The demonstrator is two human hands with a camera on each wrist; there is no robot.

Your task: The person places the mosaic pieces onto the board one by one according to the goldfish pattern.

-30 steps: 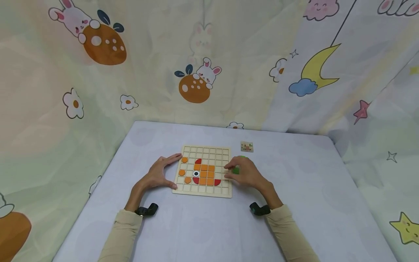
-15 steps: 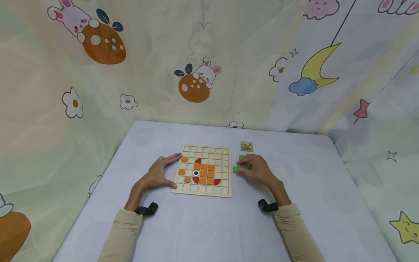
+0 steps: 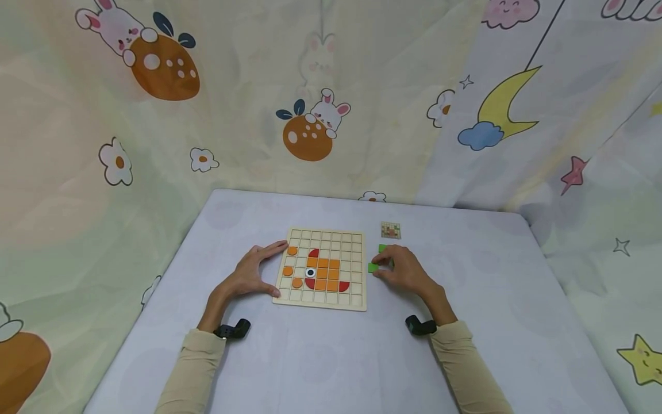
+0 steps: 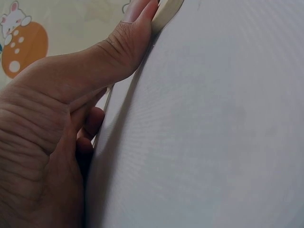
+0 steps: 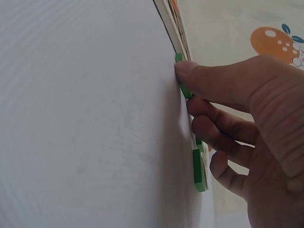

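Note:
A wooden grid board [image 3: 349, 246] lies on the table with orange square tiles [image 3: 328, 273], red quarter-round tiles [image 3: 343, 286], an eye tile [image 3: 310, 273] and orange discs [image 3: 287, 271] on it. My left hand [image 3: 247, 272] rests spread at its left edge, index finger near the upper part, thumb by the front corner. In the left wrist view the thumb touches the board's edge [image 4: 166, 13]. Just right of the board, my right hand [image 3: 405, 269] pinches a green tile [image 3: 372, 268] between thumb and forefinger. Another green tile [image 3: 382, 248] lies behind the hand.
A small patterned card [image 3: 390, 230] lies beyond the board's far right corner. In the right wrist view, a further green tile [image 5: 198, 171] sits under the curled fingers. A printed cloth [image 3: 238, 115] hangs behind the white-covered table [image 3: 320, 362].
My right hand has moved right, from the board's right edge to the green tiles, and its fingers have closed in on one. The left hand stays at the board.

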